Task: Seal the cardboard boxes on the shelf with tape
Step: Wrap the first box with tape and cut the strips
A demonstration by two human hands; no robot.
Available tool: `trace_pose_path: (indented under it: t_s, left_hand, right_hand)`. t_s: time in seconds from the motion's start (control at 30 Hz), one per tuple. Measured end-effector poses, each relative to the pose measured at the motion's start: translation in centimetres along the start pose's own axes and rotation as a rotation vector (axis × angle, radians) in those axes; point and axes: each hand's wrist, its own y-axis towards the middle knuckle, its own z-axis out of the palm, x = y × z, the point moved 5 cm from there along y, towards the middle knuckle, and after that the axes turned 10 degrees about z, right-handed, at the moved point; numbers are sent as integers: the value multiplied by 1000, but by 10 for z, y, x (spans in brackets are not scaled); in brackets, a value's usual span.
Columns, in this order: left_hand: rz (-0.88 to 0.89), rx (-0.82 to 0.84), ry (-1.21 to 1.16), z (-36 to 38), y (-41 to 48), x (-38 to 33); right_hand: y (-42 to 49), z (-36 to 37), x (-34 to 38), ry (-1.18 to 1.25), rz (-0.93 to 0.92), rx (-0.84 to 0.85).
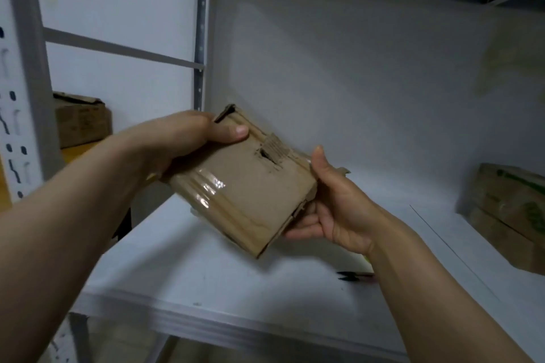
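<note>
Holding a small cardboard box (pixel 244 188) tilted in mid-air above the middle of the white shelf (pixel 206 274), clear of the board, far-left corner raised and near-right corner dipped. Grips the box's far-left end with the left hand (pixel 182 138): thumb (pixel 236 130) flat on the top face beside the far-left corner, remaining fingers hidden beneath the box. Clasps the right end with the right hand (pixel 339 209): thumb (pixel 320 162) upright against the far-right edge, fingers (pixel 303 222) curled under the near-right corner, tips showing just below the box's edge. Leaves the box spanning the gap between the two palms, top face open to view.

Shows a glossy strip of clear tape (pixel 206 188) wrapped over the ridged left part of the box, and a ragged torn hole (pixel 267 155) near the far edge of the top face.

Lying on the shelf near its front edge, partly hidden under the right forearm: a small dark tool (pixel 349 276), kind not certain. Sitting at the shelf's right edge, well apart from the hands: a printed box (pixel 507 215) with green markings. Standing past the grey upright (pixel 201 38) at the shelf's far-left corner, on the neighbouring shelf: a brown box (pixel 82 124), top flaps loose.
</note>
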Motion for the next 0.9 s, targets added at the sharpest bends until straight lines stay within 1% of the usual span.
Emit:
trace_pose_path:
  t_s: [0.13, 0.23, 0.37, 0.5, 0.57, 0.6, 0.67, 0.7, 0.73, 0.83, 0.9]
  left_hand:
    - [-121, 168, 224, -19, 32, -28]
    - [-162, 241, 321, -11, 55, -35]
    - [-65, 257, 537, 9, 83, -34]
    - [20, 292, 602, 25, 103, -38]
    - [79, 301, 700, 35, 116, -41]
    - [102, 297, 771, 41, 122, -41]
    - [117, 296, 893, 51, 133, -38]
    - [116, 297, 935, 54, 139, -35]
    - [107, 299, 959, 55, 141, -32]
    - [101, 259, 929, 50, 146, -23]
    - [100, 177, 903, 45, 147, -22]
  right_hand:
    - [-12, 6, 9, 35, 45, 73]
    - [-15, 7, 10, 6, 101, 49]
    - [-11, 0, 3, -138, 173, -51]
    - [-19, -7, 8, -364, 186, -170]
    - [-21, -12, 15, -540, 151, -302]
    - [-21, -17, 20, -642, 108, -401]
    - [-18, -26, 33, -857, -26, -613]
    - [-16, -29, 38, -921, -92, -671]
    - [-13, -30, 42, -941, -151, -675]
    - [-4, -28, 42, -923, -262, -544]
    - [-1, -29, 40, -941, -260, -568]
